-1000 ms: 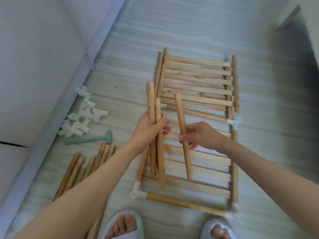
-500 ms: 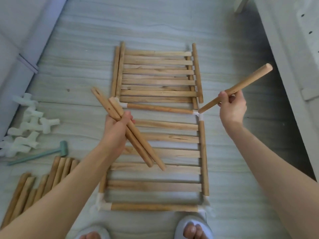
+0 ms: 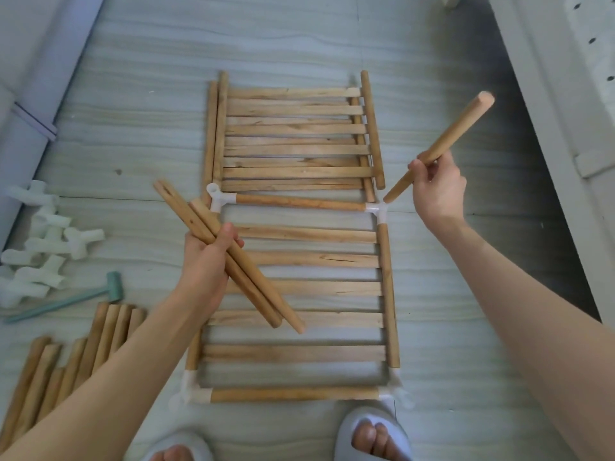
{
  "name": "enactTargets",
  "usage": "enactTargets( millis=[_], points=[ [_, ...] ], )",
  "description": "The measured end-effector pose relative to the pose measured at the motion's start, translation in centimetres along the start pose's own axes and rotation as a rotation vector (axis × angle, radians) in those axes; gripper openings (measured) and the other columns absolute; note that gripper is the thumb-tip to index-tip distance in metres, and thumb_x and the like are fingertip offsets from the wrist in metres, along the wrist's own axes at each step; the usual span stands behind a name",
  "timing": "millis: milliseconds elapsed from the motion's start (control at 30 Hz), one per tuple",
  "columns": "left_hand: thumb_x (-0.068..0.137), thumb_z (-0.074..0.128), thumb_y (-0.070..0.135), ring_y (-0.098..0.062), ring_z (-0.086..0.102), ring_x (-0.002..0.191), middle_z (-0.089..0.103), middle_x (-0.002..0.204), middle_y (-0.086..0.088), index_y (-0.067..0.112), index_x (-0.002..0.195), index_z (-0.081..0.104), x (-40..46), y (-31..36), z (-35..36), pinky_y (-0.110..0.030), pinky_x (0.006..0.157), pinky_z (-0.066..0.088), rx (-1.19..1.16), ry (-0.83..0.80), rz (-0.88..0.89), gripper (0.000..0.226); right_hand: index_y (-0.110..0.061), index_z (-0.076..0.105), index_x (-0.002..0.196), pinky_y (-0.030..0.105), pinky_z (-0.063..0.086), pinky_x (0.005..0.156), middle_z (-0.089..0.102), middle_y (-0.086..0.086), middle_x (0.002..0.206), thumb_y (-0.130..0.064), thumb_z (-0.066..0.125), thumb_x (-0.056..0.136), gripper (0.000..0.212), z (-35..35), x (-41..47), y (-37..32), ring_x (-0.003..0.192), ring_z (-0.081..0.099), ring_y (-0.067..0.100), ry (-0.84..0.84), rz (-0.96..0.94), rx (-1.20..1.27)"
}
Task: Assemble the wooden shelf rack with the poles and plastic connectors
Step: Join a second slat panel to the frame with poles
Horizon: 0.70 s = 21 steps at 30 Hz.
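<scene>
The pale wood-grain floor [image 3: 449, 294] fills the view, and at its centre lies the assembled shelf frame [image 3: 386, 294], slats running across between side poles joined by white plastic corner connectors. A stack of slatted shelf panels [image 3: 293, 141] lies flat just beyond it at twelve o'clock, touching its far edge. At eight o'clock a row of loose poles [image 3: 76, 354] lies side by side, and at nine o'clock sits a heap of white plastic connectors [image 3: 43, 247] with a teal mallet [image 3: 70, 302] just below them. The left hand [image 3: 206, 261] grips a bundle of poles [image 3: 229, 264], fingers curled round it, angled from ten to five o'clock above the frame. The right hand [image 3: 439, 188] pinches a single pole [image 3: 462, 128] near its lower third, tilted toward two o'clock, its lower end just beside the far-right corner connector [image 3: 379, 209]; whether they touch cannot be told. Two grey slippers [image 3: 372, 434] show at six o'clock.
</scene>
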<state>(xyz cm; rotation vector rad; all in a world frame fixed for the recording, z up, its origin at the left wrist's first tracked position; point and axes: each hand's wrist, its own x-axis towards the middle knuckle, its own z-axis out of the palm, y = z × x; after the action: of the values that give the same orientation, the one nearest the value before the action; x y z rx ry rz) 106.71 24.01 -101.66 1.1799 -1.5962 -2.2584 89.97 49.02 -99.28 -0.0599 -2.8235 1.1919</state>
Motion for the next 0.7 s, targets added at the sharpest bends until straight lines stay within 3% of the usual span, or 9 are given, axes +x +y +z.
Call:
enactTargets(
  millis=[167, 300, 400, 500, 633, 700],
  points=[
    [0.097, 0.05, 0.015, -0.013, 0.055, 0.077, 0.054, 0.084, -0.002, -0.003, 0.132, 0.038, 0.1, -0.2, -0.5, -0.03, 0.075, 0.05, -0.027, 0.026, -0.022, 0.041, -0.008, 0.054, 0.095, 0.017, 0.042, 0.066, 0.063, 0.004, 0.084, -0.024, 0.054, 0.093, 0.016, 0.0, 0.3, 0.7, 0.074, 0.058, 0.018, -0.053, 0.027, -0.002],
    [0.097, 0.05, 0.016, -0.013, 0.056, 0.078, 0.055, 0.085, -0.003, -0.004, 0.131, 0.039, 0.0, 0.1, -0.8, -0.031, 0.078, 0.05, -0.033, 0.027, -0.036, 0.041, -0.013, 0.055, 0.093, 0.033, 0.054, 0.078, 0.065, 0.003, 0.085, -0.025, 0.063, 0.089, 0.015, 0.7, 1.9, 0.4, 0.081, 0.065, 0.02, -0.093, 0.117, 0.041],
    [0.097, 0.049, 0.015, -0.013, 0.057, 0.078, 0.056, 0.083, -0.003, -0.001, 0.129, 0.042, -0.1, 0.4, -1.0, -0.032, 0.079, 0.05, -0.036, 0.022, -0.036, 0.036, -0.014, 0.055, 0.092, 0.041, 0.055, 0.083, 0.063, 0.002, 0.083, -0.024, 0.063, 0.088, 0.014, 1.2, 1.9, 0.4, 0.085, 0.066, 0.023, -0.084, 0.162, 0.06],
    [0.096, 0.05, 0.014, -0.014, 0.058, 0.078, 0.058, 0.082, -0.003, 0.003, 0.12, 0.046, -0.3, 0.6, -1.0, -0.036, 0.083, 0.05, -0.051, 0.006, -0.044, 0.026, -0.01, 0.056, 0.096, 0.041, 0.054, 0.083, 0.065, 0.008, 0.086, -0.024, 0.06, 0.09, 0.016, 1.1, 1.8, 0.4, 0.086, 0.066, 0.027, -0.087, 0.166, 0.04],
    [0.097, 0.049, 0.012, -0.014, 0.059, 0.078, 0.058, 0.084, -0.004, 0.004, 0.116, 0.048, -0.6, 0.7, -1.0, -0.036, 0.082, 0.05, -0.067, -0.013, -0.045, 0.021, -0.007, 0.057, 0.103, 0.031, 0.05, 0.08, 0.065, 0.007, 0.095, -0.025, 0.055, 0.093, 0.021, 1.1, 1.4, 0.2, 0.095, 0.065, 0.026, -0.104, 0.208, 0.012],
    [0.097, 0.049, 0.012, -0.013, 0.059, 0.077, 0.058, 0.084, -0.004, 0.004, 0.116, 0.048, -0.5, 0.9, -1.2, -0.034, 0.08, 0.048, -0.08, -0.014, -0.033, 0.021, -0.007, 0.053, 0.12, 0.035, 0.048, 0.092, 0.062, 0.006, 0.114, -0.028, 0.056, 0.092, 0.035, 1.6, 0.2, 0.2, 0.107, 0.06, 0.025, -0.085, 0.302, 0.093]
  ],
)
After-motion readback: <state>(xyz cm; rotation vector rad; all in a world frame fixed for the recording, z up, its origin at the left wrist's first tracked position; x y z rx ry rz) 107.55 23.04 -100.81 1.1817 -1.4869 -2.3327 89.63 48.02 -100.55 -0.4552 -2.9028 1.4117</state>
